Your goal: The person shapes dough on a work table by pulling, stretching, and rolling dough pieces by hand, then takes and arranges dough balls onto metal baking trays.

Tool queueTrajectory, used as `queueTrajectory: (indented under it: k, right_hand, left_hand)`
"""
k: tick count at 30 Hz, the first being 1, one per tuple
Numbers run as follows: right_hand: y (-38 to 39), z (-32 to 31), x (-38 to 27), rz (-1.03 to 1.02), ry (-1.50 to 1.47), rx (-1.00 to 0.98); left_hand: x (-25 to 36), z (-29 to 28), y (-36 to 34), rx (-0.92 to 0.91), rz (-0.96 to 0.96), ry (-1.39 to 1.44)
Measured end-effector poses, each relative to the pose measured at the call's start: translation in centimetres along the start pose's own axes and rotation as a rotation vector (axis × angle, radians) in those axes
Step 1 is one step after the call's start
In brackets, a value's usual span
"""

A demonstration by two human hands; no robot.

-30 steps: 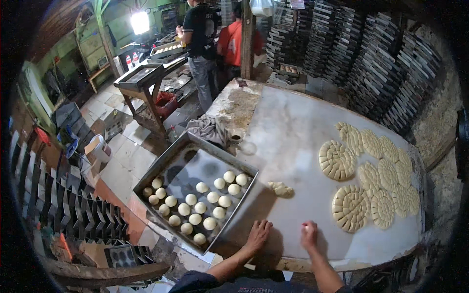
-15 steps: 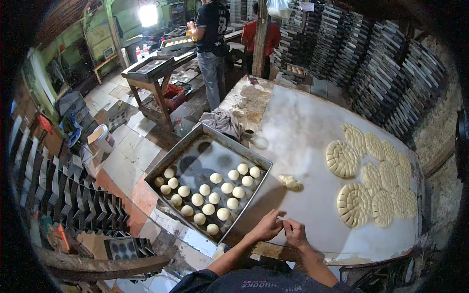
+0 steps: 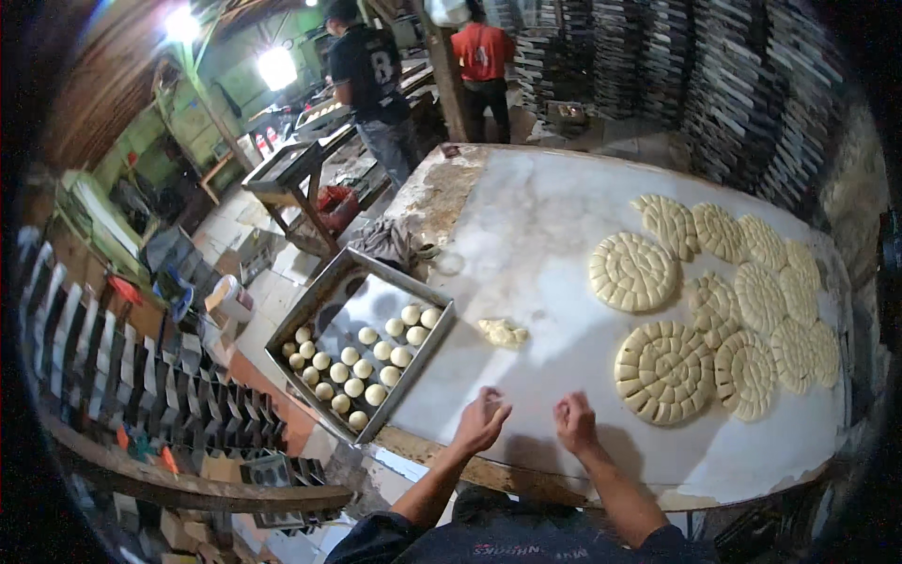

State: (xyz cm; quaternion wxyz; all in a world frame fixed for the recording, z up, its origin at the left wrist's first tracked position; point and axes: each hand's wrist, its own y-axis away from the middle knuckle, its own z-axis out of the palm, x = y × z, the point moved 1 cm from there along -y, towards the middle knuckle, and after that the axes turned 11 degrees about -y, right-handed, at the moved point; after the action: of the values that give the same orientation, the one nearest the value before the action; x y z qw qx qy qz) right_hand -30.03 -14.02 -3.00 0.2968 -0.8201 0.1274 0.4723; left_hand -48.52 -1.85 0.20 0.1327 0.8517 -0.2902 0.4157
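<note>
My left hand point(image 3: 482, 421) hovers over the near edge of the pale work table point(image 3: 526, 244), thumb apart from loosely bent fingers, nothing visible in it. To its right, my right hand point(image 3: 575, 420) has its fingers curled in; whatever they might hold is hidden. Beyond both hands lies a small irregular lump of dough point(image 3: 503, 332). Several flat dough coils point(image 3: 665, 372), scored into segments, cover the table's right side, some touching. On the left stands a metal tray point(image 3: 409, 372) with several round dough balls point(image 3: 353, 387) in its nearer part.
A crumpled grey cloth point(image 3: 381, 242) lies behind the tray. A wooden post point(image 3: 445, 80) rises past the table's far edge. Two people, one in black point(image 3: 371, 70) and one in red point(image 3: 483, 54), stand farther back. Tall stacks of trays point(image 3: 709, 85) fill the far right.
My hands, close together before, have moved apart, the left one leftward. The view has shifted, so the tray and dough lump appear farther left.
</note>
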Motion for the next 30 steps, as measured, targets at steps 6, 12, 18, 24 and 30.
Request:
queueTrajectory:
  k: [6, 12, 18, 24, 30]
  right_hand:
    - [6.9, -9.1, 2.2, -0.503, 0.447, -0.435]
    - [0.7, -3.2, 4.7, -0.178, 0.320, -0.209]
    - [4.2, -2.1, 1.2, -0.401, 0.391, -0.451]
    - [0.6, -4.7, 6.3, -0.266, 0.321, -0.307]
    - [-2.2, 3.5, 2.3, 0.038, 0.347, 0.267]
  left_hand:
    - [-12.2, 0.2, 4.7, 0.059, 0.502, -0.741]
    - [-5.3, 3.3, -6.6, 0.298, 0.249, -0.576]
    - [-5.5, 6.8, -1.5, 0.152, 0.298, -0.460]
    - [-9.2, -0.5, -1.7, 0.137, 0.512, -0.595]
    - [-4.2, 5.7, -7.5, 0.310, 0.326, -0.257]
